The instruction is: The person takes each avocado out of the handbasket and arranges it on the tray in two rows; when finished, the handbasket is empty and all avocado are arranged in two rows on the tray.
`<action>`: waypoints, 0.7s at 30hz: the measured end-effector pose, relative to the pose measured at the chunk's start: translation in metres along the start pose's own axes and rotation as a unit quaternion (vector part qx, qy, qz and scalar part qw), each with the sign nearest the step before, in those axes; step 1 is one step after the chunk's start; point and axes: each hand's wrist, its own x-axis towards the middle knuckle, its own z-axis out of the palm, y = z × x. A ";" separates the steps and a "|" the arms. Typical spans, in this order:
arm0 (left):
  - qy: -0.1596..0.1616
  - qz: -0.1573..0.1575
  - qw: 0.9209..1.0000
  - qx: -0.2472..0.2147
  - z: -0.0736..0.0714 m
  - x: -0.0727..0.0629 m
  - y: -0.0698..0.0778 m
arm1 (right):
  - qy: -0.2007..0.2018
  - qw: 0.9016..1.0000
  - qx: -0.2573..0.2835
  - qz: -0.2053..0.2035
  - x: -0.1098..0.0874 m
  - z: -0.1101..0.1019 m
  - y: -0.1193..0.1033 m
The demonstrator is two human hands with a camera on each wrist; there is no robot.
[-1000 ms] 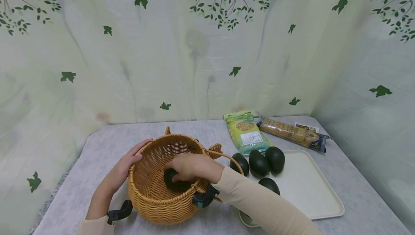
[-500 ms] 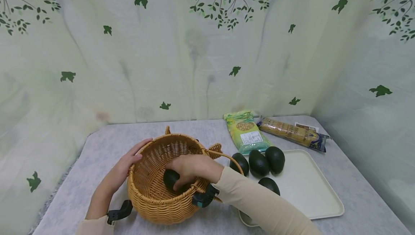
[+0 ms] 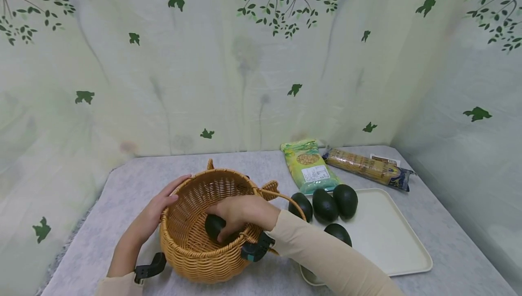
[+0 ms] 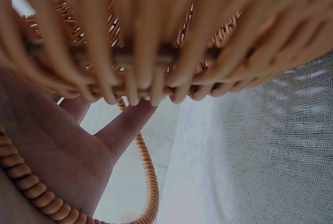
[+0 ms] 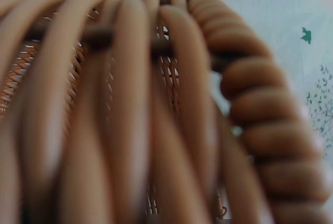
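A wicker basket stands at the front of the table, its handle folded over to the right. My left hand rests against the basket's left rim, thumb over the edge and fingers stretched along it. The left wrist view has the same hand touching the weave from below. Inside the basket, my right hand grips a dark green avocado between thumb and fingers. Part of that avocado is hidden by the hand. Only blurred wicker fills the right wrist view.
Right of the basket, a white tray bears several avocados, partly behind my right sleeve. Behind it lie a green bag with a label and a long pack of noodles. A patterned curtain closes the back.
Inside the basket, the right thumb has shifted slightly nearer the front and more of the avocado shows. The left hand and basket have hardly moved.
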 end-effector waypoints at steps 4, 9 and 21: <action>-0.003 0.000 1.000 -0.006 0.000 0.000 0.000 | 0.004 1.000 0.003 0.012 0.000 0.000 -0.001; -0.005 0.001 1.000 -0.010 0.000 0.000 0.001 | 0.011 0.999 -0.007 0.046 -0.001 0.001 -0.003; -0.002 -0.005 1.000 -0.008 0.001 0.000 0.001 | 0.016 0.999 -0.009 0.048 0.000 0.001 -0.005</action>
